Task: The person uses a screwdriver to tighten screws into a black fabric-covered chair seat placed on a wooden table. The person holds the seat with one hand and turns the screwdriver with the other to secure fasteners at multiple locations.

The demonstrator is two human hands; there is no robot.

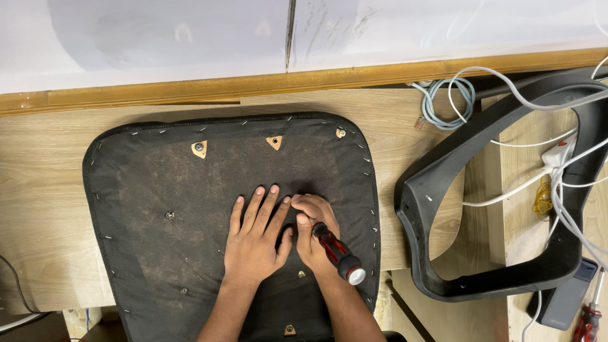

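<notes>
An upturned chair seat (158, 190), covered in black fabric stapled round its rim, lies on a wooden table (44, 177). My left hand (256, 237) rests flat on the fabric near the seat's middle, fingers spread. Beside it, my right hand (313, 237) is closed round a screwdriver (339, 253) with a red and black handle, its tip hidden under my fingers and pressed down on the seat. Small screws and bolt holes (199, 149) dot the underside.
A grey plastic chair back frame (443, 190) lies to the right. White and blue cables (456, 101) and a power strip (557, 155) tangle at the far right. Another red screwdriver (586, 320) and a dark grey box (567, 297) sit at the lower right corner.
</notes>
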